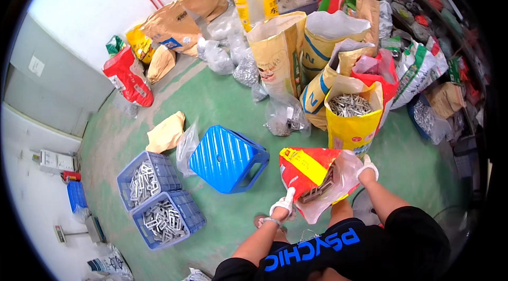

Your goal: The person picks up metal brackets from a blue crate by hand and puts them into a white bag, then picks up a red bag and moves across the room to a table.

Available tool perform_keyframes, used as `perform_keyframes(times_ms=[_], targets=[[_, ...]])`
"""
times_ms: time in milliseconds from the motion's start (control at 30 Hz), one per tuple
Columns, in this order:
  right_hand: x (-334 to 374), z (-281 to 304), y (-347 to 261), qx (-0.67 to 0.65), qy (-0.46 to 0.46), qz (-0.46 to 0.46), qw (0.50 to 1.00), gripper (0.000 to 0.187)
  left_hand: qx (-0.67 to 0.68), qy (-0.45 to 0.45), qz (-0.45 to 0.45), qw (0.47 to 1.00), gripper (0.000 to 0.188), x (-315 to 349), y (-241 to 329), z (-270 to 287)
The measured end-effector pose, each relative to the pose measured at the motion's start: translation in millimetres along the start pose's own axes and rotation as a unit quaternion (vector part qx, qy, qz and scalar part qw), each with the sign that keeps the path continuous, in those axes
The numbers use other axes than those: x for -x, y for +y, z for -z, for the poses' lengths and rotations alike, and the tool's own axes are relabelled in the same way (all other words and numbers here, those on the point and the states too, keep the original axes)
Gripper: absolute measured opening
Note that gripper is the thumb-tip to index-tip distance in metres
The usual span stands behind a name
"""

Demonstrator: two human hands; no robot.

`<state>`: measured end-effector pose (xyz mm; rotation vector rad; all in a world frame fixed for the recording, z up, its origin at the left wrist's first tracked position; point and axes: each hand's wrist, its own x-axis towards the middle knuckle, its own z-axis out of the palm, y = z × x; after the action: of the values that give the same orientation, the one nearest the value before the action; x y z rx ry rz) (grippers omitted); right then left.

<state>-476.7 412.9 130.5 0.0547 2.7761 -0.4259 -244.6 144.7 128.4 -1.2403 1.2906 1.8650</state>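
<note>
- Our left hand (pixel 283 209), in a white glove, is clamped on the near left edge of a red-and-yellow sack (pixel 302 169).
- Our right hand (pixel 368 170), gloved too, grips its right edge, well apart from the left.
- We have that sack tilted before our body, mouth toward us, brownish metal pieces (pixel 320 188) inside.
- Just beyond it, we see a yellow sack (pixel 349 132) of small metal parts (pixel 350 105); leftward, a blue stool (pixel 225 159) on the green floor (pixel 119 138).
</note>
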Motion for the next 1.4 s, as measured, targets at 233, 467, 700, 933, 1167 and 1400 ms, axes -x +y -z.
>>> perform_keyframes(times_ms=[233,467,700,933,1167,1400], targets=[[79,-18,11,-0.128,0.145,-0.087,0.977,0.075,-0.090,-0.057,-0.028,0.994,0.087,36,-7,18],[201,22,4,-0.036,0.061,-0.149,0.986,0.064,-0.236,-0.047,-0.044,0.970,0.070,-19,-59,101],[239,12,61,-0.044,-0.174,-0.021,0.984,0.036,-0.419,0.098,0.058,0.901,0.060,72,-27,71],[308,-39,182,-0.042,-0.186,-0.084,0.978,0.043,-0.669,0.004,-0.004,0.743,0.048,10,-27,104],[481,-66,246,-0.032,-0.117,-0.356,0.927,0.056,-0.807,-0.047,-0.160,0.567,0.039,33,71,-3],[584,-150,239,-0.315,-0.194,-0.432,0.822,0.022,-0.415,-0.022,-0.041,0.909,0.041,38,121,-98]])
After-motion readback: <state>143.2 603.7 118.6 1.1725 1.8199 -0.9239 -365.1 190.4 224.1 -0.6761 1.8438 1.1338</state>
